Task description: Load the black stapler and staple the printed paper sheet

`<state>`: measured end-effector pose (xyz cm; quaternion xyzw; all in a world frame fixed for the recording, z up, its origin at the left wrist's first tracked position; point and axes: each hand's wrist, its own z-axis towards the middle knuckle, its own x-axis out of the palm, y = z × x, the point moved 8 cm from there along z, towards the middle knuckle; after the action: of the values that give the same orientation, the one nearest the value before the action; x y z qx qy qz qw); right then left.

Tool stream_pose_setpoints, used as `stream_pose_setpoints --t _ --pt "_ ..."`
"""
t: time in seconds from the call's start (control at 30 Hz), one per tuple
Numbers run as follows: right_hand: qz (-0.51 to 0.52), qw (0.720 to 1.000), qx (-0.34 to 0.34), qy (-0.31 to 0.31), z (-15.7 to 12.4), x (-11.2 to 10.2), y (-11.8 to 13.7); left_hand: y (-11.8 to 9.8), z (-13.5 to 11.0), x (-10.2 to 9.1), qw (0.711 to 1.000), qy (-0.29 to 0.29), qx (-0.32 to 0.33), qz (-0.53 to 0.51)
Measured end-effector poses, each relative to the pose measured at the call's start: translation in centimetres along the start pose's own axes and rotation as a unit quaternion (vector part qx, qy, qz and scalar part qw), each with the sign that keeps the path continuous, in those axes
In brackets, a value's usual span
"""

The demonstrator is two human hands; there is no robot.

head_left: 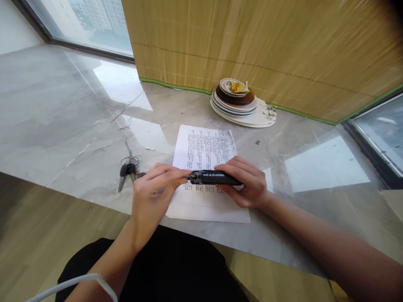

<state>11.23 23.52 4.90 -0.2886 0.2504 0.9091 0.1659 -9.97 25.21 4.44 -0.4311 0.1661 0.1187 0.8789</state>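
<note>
My right hand [247, 184] is wrapped round a black tube-shaped device [214, 178], held level just above a printed sheet of paper [204, 153] on the grey marble sill [63, 109]. My left hand [155, 188] has its fingers pressed together at the device's left end, where a small metal part shows. What the fingertips pinch there is too small to make out. A bunch of keys [128, 170] lies on the sill just left of my left hand.
A stack of plates [241, 107] with a small yellow packet [239, 87] on top stands at the back, against a bamboo blind [267, 37]. Windows flank the sill at left and right. A white cable [72, 283] crosses my lap.
</note>
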Motion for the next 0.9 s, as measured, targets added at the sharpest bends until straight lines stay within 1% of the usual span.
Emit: stream_pose_setpoints --t 0.1,0.27,0.37,0.47,0.53,0.7,0.9 --pt "-0.001 1.000 -0.006 0.001 -0.1 0.0 0.0 -0.1 0.0 0.1 1.000 -0.002 0.012 0.013" --pt "-0.010 1.000 0.000 -0.001 -0.1 0.0 -0.1 0.1 -0.1 0.2 1.000 -0.005 0.001 0.021" --pt "-0.010 1.000 0.001 0.000 -0.1 0.0 -0.1 -0.2 0.0 0.1 0.999 -0.004 0.019 0.027" --pt "-0.008 1.000 -0.002 0.003 -0.1 0.0 -0.1 -0.5 0.1 0.1 0.998 0.001 0.033 0.058" --pt "-0.008 1.000 0.000 0.005 -0.1 0.0 -0.1 -0.4 0.1 0.1 0.996 0.005 0.025 0.082" --pt "-0.011 1.000 0.001 0.013 -0.1 0.2 -0.1 0.3 0.0 0.9 0.997 0.051 0.005 0.058" --pt "-0.001 1.000 -0.014 0.018 -0.1 0.3 0.2 0.1 0.1 1.8 0.992 0.097 0.028 0.071"
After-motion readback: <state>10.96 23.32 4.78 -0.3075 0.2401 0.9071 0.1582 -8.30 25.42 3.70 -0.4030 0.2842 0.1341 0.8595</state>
